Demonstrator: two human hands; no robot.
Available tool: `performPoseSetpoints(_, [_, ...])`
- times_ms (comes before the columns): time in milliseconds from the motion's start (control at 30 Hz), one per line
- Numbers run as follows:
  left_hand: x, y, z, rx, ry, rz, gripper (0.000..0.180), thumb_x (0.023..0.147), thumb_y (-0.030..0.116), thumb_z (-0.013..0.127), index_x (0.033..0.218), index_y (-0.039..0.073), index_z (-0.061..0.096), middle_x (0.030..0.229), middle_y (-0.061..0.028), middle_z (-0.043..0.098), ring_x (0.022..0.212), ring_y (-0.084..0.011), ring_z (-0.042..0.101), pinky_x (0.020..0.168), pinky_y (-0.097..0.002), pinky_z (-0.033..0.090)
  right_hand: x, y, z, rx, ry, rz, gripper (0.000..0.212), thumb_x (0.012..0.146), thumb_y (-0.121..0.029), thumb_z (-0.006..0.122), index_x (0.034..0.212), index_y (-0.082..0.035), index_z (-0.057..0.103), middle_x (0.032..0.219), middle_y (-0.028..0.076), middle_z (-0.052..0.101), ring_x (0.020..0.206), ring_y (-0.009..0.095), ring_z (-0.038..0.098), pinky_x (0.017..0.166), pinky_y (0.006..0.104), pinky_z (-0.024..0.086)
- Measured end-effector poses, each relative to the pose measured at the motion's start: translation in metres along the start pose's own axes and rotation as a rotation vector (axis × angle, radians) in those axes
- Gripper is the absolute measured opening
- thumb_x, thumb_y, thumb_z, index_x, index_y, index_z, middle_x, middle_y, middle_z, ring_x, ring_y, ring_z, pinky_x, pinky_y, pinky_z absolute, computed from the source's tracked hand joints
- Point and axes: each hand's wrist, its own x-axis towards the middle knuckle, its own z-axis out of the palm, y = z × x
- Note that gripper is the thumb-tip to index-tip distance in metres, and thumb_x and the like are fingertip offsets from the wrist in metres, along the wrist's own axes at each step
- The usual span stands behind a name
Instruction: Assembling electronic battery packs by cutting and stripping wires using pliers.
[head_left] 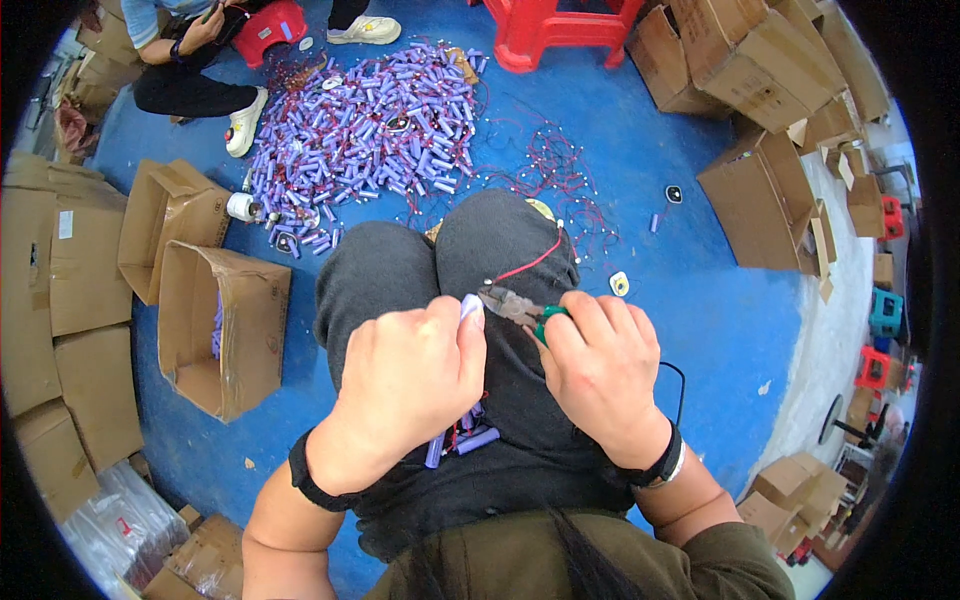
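1. My left hand (412, 360) has its fingers pinched on a purple cell (469, 306), mid-frame.
2. My right hand's (607, 352) fingers clamp green-handled pliers (512, 306) (red wire (530, 265) curving above).

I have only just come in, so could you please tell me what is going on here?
A seated person's left grip holds what looks like a purple battery. The right grip holds green-handled pliers, their tips close to it and to one end of a red wire. More batteries lie in the lap, and a big pile lies on the blue floor ahead.
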Motion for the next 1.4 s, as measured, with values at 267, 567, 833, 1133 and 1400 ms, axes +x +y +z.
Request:
performPoseSetpoints(267, [-0.002, -0.007, -0.005, -0.3, -0.022, -0.168, 0.025, 0.084, 0.019, 0.054, 0.065, 0.003, 0.054, 0.054, -0.0138, 0.057, 0.048, -0.0311, 0.058, 0.046, -0.0388, 0.046, 0.014, 0.0, -0.007, 0.051, 0.059, -0.014, 0.009, 0.066, -0.015, 0.063, 0.067, -0.013, 0.054, 0.08, 0.001, 0.055, 0.069, 0.018, 0.052, 0.062, 0.0312, 0.04])
performPoseSetpoints(567, [-0.023, -0.007, -0.014, -0.028, 0.361, 0.264, 0.017, 0.077, 0.009, 0.063, 0.091, 0.001, 0.058, 0.061, -0.0083, 0.054, 0.05, -0.024, 0.054, 0.046, -0.0325, 0.042, 0.029, 0.01, -0.031, 0.46, -0.122, -0.104, 0.022, 0.068, -0.022, 0.071, 0.068, -0.009, 0.054, 0.087, 0.004, 0.055, 0.08, 0.023, 0.053, 0.071, 0.0355, 0.041])
performPoseSetpoints(833, [-0.021, -0.007, -0.006, -0.099, 0.366, 0.376, 0.027, 0.077, 0.009, 0.063, 0.1, -0.003, 0.058, 0.068, -0.0097, 0.057, 0.053, -0.0226, 0.054, 0.048, -0.0322, 0.042, 0.024, 0.012, -0.04, 0.424, -0.137, -0.136, 0.023, 0.066, -0.022, 0.072, 0.066, -0.009, 0.052, 0.084, 0.003, 0.057, 0.073, 0.022, 0.055, 0.066, 0.0339, 0.042])
performPoseSetpoints(1133, [-0.019, -0.007, -0.015, -0.129, 0.458, 0.507, 0.028, 0.075, 0.011, 0.067, 0.096, -0.005, 0.058, 0.068, -0.012, 0.059, 0.054, -0.0247, 0.058, 0.051, -0.033, 0.047, 0.019, 0.025, -0.034, 1.584, -0.694, 0.193, 0.033, 0.08, -0.022, 0.069, 0.064, 0.0, 0.05, 0.063, 0.0, 0.05, 0.058, 0.006, 0.041, 0.052, 0.024, 0.033])
performPoseSetpoints(1400, [-0.042, -0.035, 0.002, -0.446, 0.269, 0.13, 0.025, 0.086, 0.019, 0.059, 0.097, -0.004, 0.058, 0.072, -0.0095, 0.061, 0.06, -0.0151, 0.059, 0.056, -0.0249, 0.047, 0.013, 0.032, -0.046, 1.835, -0.321, 0.444, 0.034, 0.081, -0.033, 0.064, 0.076, 0.001, 0.06, 0.069, 0.007, 0.06, 0.062, 0.013, 0.056, 0.056, 0.025, 0.042])
